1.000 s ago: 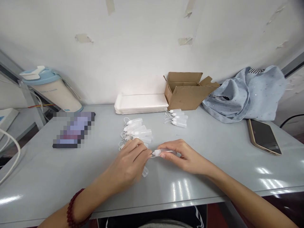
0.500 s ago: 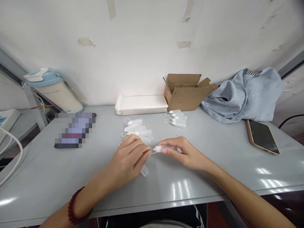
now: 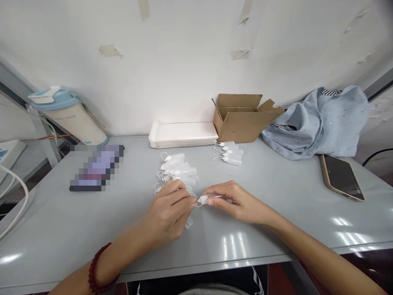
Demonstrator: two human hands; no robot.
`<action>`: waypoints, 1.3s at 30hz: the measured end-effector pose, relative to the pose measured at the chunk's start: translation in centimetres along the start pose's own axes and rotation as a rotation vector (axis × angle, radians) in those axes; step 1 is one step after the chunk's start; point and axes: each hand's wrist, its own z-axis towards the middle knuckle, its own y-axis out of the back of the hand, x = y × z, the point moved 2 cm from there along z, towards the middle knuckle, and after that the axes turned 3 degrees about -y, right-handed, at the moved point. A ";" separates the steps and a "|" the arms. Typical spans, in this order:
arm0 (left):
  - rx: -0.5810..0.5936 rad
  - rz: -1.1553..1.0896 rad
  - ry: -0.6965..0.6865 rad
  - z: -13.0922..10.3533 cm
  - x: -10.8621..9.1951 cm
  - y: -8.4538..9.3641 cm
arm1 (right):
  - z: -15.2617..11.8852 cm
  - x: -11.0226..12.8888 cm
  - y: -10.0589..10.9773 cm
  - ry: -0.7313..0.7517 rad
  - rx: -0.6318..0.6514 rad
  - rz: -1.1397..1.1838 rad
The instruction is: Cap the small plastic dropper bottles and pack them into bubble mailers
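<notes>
My right hand point(image 3: 235, 201) is closed around a small translucent bottle point(image 3: 204, 199) with a white tip pointing left. The fingertips of my left hand point(image 3: 170, 211) are pinched at that tip, where a thin white loop hangs; exactly what they grip is too small to tell. Beneath my left hand another clear bottle point(image 3: 188, 223) partly shows. Just beyond it lies a pile of similar bottles point(image 3: 183, 171) with looped strings. A smaller group of bottles point(image 3: 232, 157) rests farther back, in front of the cardboard box.
An open cardboard box point(image 3: 245, 126) and a stack of white trays point(image 3: 184, 134) stand against the wall. On the left are a tumbler point(image 3: 75, 119) and a blurred phone point(image 3: 97, 167). A blue cloth bag point(image 3: 325, 123) and another phone point(image 3: 342, 177) lie on the right.
Both hands have moved slightly toward me with the bottle between them. More of the pile shows beyond my left hand, and less of the loose bottle beneath it.
</notes>
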 end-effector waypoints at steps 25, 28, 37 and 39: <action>0.063 -0.102 0.341 0.1 5.1 6.4 | 0.1 -2.3 3.7 -0.076 -0.413 -0.341; 0.182 -0.106 0.374 -0.3 6.0 6.5 | 0.1 -3.2 4.2 -0.054 -0.437 -0.452; 0.306 -0.002 0.521 -1.0 7.0 6.5 | -0.1 -5.3 6.1 -0.227 -0.446 -0.807; 0.301 0.029 0.535 -0.9 6.9 6.6 | -0.2 -5.7 6.4 -0.274 -0.444 -0.834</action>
